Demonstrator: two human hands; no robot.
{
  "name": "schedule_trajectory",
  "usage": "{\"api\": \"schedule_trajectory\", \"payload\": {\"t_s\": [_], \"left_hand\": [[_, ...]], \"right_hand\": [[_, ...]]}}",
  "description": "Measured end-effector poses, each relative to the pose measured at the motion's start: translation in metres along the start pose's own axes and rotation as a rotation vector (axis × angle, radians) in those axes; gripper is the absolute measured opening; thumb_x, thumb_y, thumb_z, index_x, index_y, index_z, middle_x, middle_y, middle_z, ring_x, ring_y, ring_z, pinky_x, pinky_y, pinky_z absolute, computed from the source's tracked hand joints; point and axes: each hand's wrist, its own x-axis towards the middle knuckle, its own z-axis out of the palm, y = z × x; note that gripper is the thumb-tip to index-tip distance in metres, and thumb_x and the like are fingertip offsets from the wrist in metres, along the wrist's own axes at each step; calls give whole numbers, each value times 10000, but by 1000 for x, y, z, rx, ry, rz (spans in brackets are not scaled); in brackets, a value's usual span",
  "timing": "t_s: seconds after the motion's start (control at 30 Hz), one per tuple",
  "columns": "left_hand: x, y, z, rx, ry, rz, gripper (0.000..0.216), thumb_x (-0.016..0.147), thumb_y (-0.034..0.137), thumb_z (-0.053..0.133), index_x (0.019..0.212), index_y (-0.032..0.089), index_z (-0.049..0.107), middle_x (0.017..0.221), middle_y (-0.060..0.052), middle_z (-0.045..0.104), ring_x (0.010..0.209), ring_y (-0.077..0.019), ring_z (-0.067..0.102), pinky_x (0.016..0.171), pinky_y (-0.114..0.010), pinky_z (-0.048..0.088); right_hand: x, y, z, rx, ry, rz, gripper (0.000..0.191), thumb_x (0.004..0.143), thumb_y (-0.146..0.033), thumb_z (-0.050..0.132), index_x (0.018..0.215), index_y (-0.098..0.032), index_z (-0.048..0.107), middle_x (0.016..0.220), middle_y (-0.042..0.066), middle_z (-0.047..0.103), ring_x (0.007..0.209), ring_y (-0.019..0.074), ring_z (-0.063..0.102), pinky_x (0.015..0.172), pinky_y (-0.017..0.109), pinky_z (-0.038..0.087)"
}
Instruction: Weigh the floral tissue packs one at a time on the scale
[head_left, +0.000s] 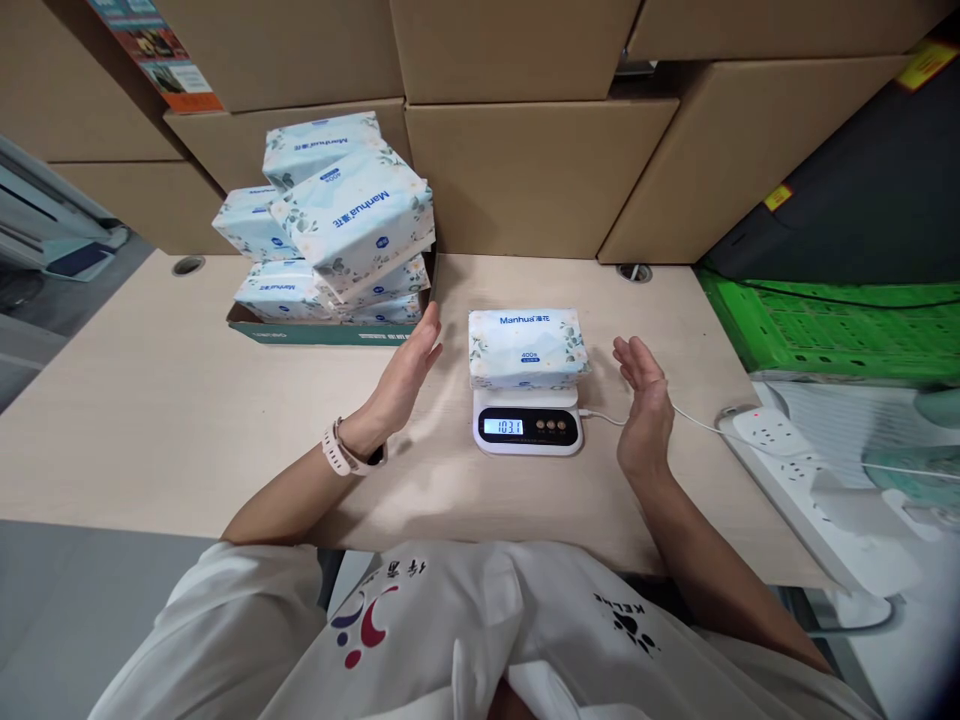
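Note:
A white and blue tissue pack (526,347) lies on a small white digital scale (528,427) in the middle of the desk; its display is lit. My left hand (406,376) hovers open to the left of the pack, palm turned toward it, a watch on the wrist. On the other side my right hand (643,403) is held open the same way, fingers straight. Neither hand touches the pack. A pile of several similar tissue packs (337,230) sits in a low green cardboard tray (315,332) at the back left.
Large brown cardboard boxes (536,170) line the back of the wooden desk (150,400). A white cable (694,420) runs from the scale to a white power strip (772,432) at the right. A green plastic crate (832,320) stands at the right.

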Motion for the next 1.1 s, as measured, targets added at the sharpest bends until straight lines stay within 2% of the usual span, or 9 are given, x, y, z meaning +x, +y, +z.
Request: {"api": "schedule_trajectory", "payload": {"t_s": [0.2, 0.37, 0.57, 0.77, 0.97, 1.1], "left_hand": [[-3, 7, 4, -10, 1, -22, 877, 1052, 643, 416, 1761, 253, 79, 1845, 9, 24, 1724, -244, 74, 1393, -426, 205], [-3, 4, 4, -32, -9, -21, 856, 1055, 632, 425, 1758, 271, 94, 1843, 19, 38, 1722, -213, 102, 1393, -415, 208], [-6, 7, 8, -44, -27, -35, 927, 1029, 646, 473, 1759, 212, 100, 1845, -20, 47, 1723, -238, 89, 1395, -413, 209], [-11, 13, 12, -109, -45, -92, 896, 1000, 637, 502, 1749, 260, 187, 1835, -5, 157, 1713, -255, 162, 1405, -471, 205], [-11, 15, 12, -129, -37, -102, 895, 1010, 580, 489, 1750, 196, 162, 1828, -40, 191, 1705, -232, 203, 1401, -449, 235], [-11, 16, 12, -122, -39, -108, 863, 1019, 576, 473, 1746, 214, 182, 1822, -32, 216, 1697, -227, 234, 1397, -447, 252]], "right_hand": [[0, 2, -1, -10, -16, -11, 682, 1068, -687, 285, 1577, -310, 540, 1586, 88, 621, 1503, 292, 572, 1311, 629, 360], [-1, 0, -1, -9, -30, 0, 692, 1065, -697, 290, 1569, -301, 551, 1580, 91, 627, 1503, 290, 573, 1315, 622, 361], [0, 1, 0, 8, -20, 2, 677, 1064, -694, 305, 1545, -301, 575, 1561, 89, 645, 1485, 289, 589, 1310, 629, 366], [-1, -2, 2, 19, -16, 6, 681, 1059, -695, 321, 1534, -285, 586, 1549, 94, 656, 1481, 283, 594, 1317, 617, 361], [-2, -6, 2, 18, -19, 20, 663, 1064, -685, 324, 1531, -297, 591, 1538, 89, 666, 1485, 288, 588, 1318, 621, 354], [-2, -6, 2, 3, -22, 25, 683, 1056, -704, 310, 1532, -299, 586, 1537, 88, 666, 1485, 289, 586, 1310, 634, 356]]}}
